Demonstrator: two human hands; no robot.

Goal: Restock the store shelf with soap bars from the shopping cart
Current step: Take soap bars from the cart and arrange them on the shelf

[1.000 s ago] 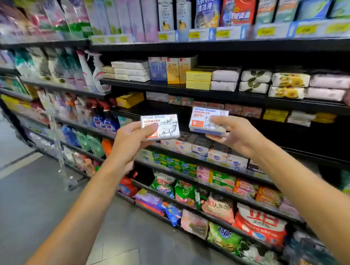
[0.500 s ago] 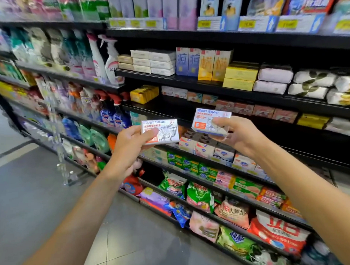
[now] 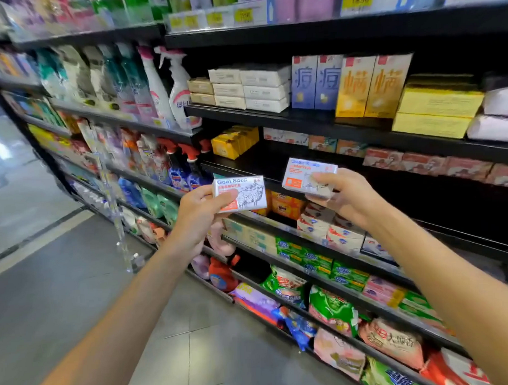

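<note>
Before black metal shelf (image 3: pixel 302 120), each hand's fingers pinching a flat rectangular soap box: left hand (image 3: pixel 197 216), right hand (image 3: pixel 349 196).

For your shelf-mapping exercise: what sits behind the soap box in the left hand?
Behind the left hand's soap box: orange boxes and the shelf edge. What lies directly behind the box is covered.

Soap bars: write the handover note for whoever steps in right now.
Left hand grips one Goat Soap box, held up in front of the shelves.
Right hand grips a second box, tilted, near the dark gap on the shelf.
Done: both boxes are in hand at the shelf.
Left: neither is placed yet; set both into the gap, likely beside the similar boxes at its back. The cart is out of view.
</note>
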